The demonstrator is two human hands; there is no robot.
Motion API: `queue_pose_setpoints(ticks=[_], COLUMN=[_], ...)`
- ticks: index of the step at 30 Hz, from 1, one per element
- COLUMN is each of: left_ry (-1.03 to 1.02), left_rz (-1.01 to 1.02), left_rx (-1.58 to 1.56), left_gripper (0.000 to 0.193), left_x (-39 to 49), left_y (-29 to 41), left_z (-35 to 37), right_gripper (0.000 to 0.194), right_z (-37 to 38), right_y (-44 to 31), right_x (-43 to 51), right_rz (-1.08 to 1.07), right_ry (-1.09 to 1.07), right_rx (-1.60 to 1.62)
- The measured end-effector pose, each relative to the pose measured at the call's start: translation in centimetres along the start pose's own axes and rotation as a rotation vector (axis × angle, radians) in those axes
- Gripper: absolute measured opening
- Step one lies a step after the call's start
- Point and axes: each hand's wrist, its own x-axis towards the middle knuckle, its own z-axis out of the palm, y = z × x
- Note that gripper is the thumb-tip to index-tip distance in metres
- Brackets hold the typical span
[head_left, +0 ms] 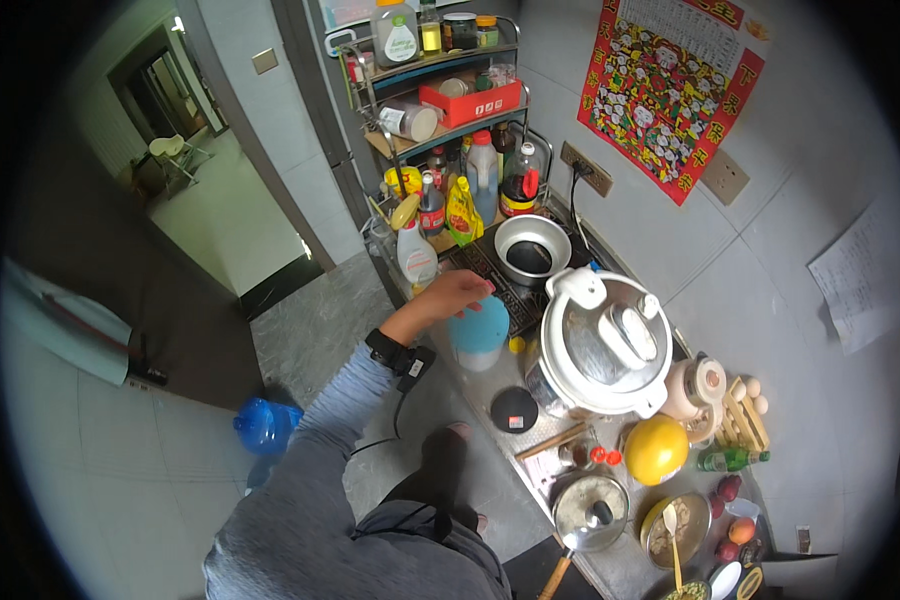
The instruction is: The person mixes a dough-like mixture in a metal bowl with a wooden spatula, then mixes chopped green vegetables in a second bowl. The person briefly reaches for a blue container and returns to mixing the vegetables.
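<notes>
My left hand point(459, 291) is held over a pale container with a light blue top point(480, 326) at the counter's near edge. A small pink object point(490, 286) shows at my fingertips, which are pinched around it; its kind is too small to tell. A black wristband point(387, 352) is strapped at that wrist, and a black box point(416, 369) with a cable hangs beside it. Just behind the hand stands a spray bottle point(416, 255). Beyond the fingers, an aluminium pot point(532, 247) sits on the black cooktop point(487, 266). My right hand is out of view.
A large pressure cooker point(607, 345) stands right of the hand. Nearer are a black disc point(514, 410), a yellow pomelo-like fruit point(656, 450), a lidded pan point(591, 514) and a bowl with a spatula point(675, 529). A rack point(450, 135) holds bottles and jars. A blue water jug point(266, 426) lies on the floor.
</notes>
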Motion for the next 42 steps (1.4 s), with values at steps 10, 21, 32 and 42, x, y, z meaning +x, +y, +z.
queue_pose_setpoints(ticks=[10, 21, 32, 42], left_ry=[0.265, 0.379, 0.172, -0.112], left_rz=[0.103, 0.271, 0.342, 0.242], left_rx=[0.167, 0.308, 0.281, 0.234], left_gripper=[0.053, 0.040, 0.042, 0.030], left_x=[17.4, 23.8, 23.4, 16.0], left_y=[-5.1, -2.0, -4.4, -0.6], left_z=[-6.9, -7.7, -6.7, -7.4], right_gripper=[0.052, 0.040, 0.049, 0.034], right_z=[7.1, 12.7, 16.1, 14.9], right_y=[-13.5, -31.0, -33.2, -33.6], right_x=[1.7, 6.7, 8.2, 7.2], right_rz=[0.133, 0.628, 0.443, 0.427], right_ry=[-0.109, -0.280, -0.363, -0.306], right_rx=[0.001, 0.268, 0.040, 0.235])
